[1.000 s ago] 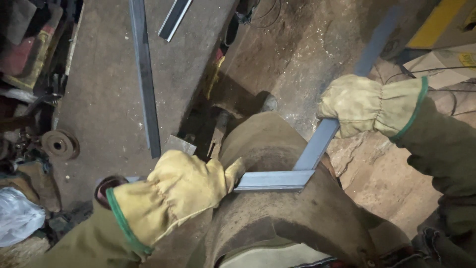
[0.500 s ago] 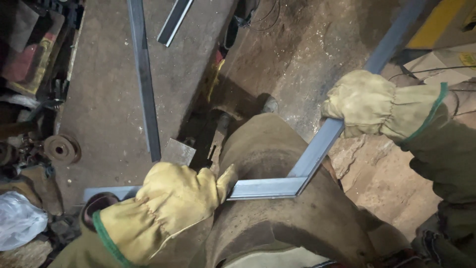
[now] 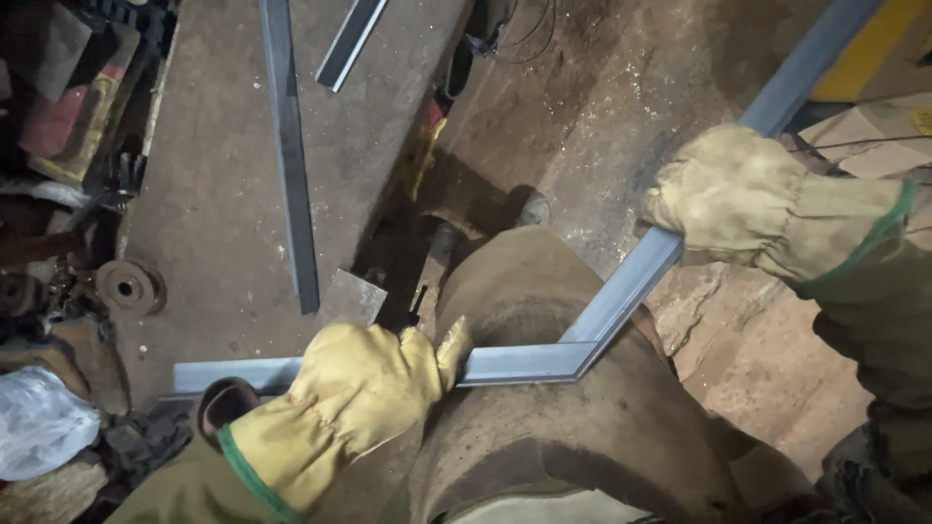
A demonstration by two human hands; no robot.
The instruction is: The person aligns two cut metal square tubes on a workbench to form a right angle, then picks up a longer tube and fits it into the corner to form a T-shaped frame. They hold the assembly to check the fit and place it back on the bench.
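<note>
Hands: two, both in thick yellow work gloves with green cuffs.
Left hand [image 3: 364,388]: fingers curled fully shut around the lower arm of the metal frame, near the bottom of the view.
Right hand [image 3: 728,199]: closed tight on the upper arm of the same frame, at the right side of the view.
Metal frame [image 3: 544,361]: one grey tube piece with two straight arms meeting at a mitred corner. One arm runs left towards the floor's edge, the other slants up to the top right corner of the view. The corner lies across the person's knee [image 3: 573,408], which is clad in brown work trousers.
Loose bars: two on the concrete floor [image 3: 214,165]. A long bar [image 3: 288,155] lies nearly upright in the view, well apart from the frame; a short bar [image 3: 351,42] lies tilted near the top edge.
Plate [image 3: 352,297]: one small flat metal piece, just beside the long bar's lower end.
Disc [image 3: 126,285]: one round rusty disc with a centre hole, at the left among scrap.
Bag [image 3: 39,422]: one crumpled white plastic bag, lower left.
Cardboard [image 3: 874,131]: one brown sheet behind the right hand.
</note>
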